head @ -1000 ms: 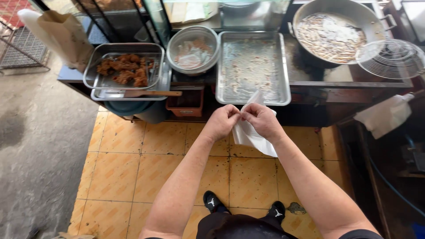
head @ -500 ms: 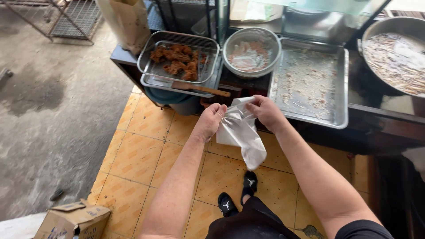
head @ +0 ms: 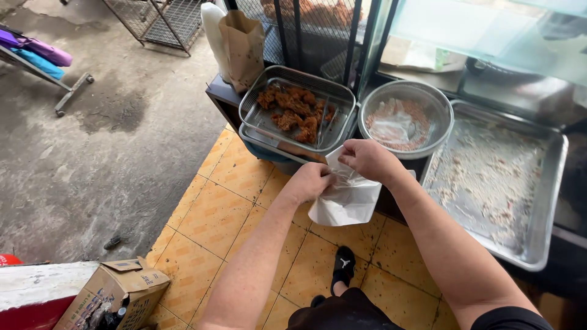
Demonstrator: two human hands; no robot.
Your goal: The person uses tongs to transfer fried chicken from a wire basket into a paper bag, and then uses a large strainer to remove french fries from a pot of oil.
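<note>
Near the middle of the frame, both hands grip a thin white plastic bag (head: pixel 347 201) at its top edge: the left hand (head: pixel 310 181) pinches the bag's left side with curled fingers, and the right hand (head: pixel 369 160) clasps the upper right edge just above it, so the bag hangs down between them over the yellow tiled floor (head: pixel 214 214). Just above the hands, a rectangular metal tray (head: pixel 251 116) with a wire basket holds pieces of brown fried food (head: pixel 295 110) on the dark tabletop (head: pixel 218 96). To its right sits a round mesh strainer (head: pixel 437 104) with pale crumbs, and further right a large shallow steel pan (head: pixel 544 201) scattered with crumbs. A brown paper bag (head: pixel 243 47) stands in the upper middle, and a cardboard box (head: pixel 116 293) lies at lower left.
</note>
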